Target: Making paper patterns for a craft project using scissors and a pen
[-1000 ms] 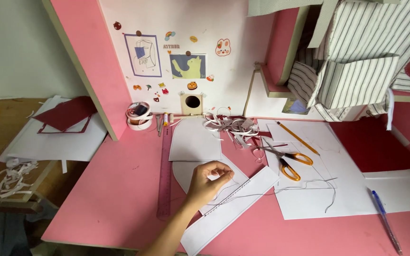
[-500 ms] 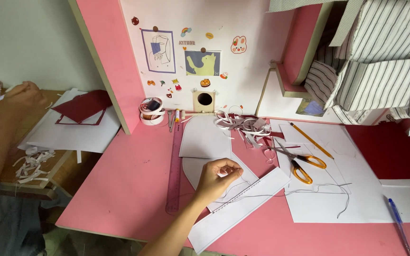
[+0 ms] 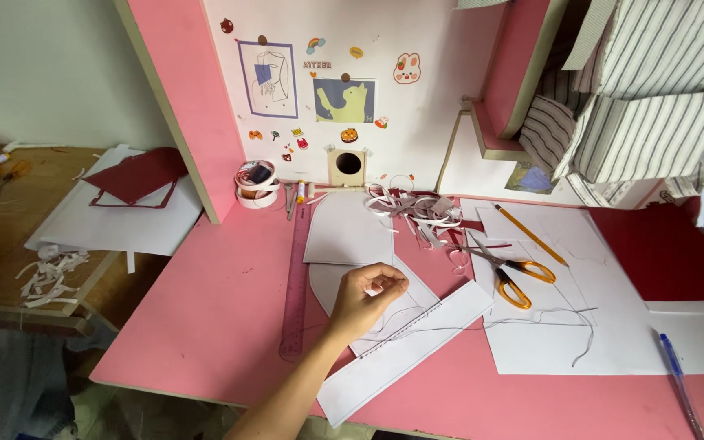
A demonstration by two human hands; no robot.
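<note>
The right hand [image 3: 368,297] pinches one end of a thin grey thread [image 3: 531,319], whose length trails rightward over the long white paper strip [image 3: 417,346] toward the orange-handled scissors [image 3: 508,273], while the left hand is out of view.

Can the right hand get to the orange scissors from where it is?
Probably yes. The right hand rests on the paper strip, and the scissors lie open on the sheet just beside it, with nothing between.
</note>
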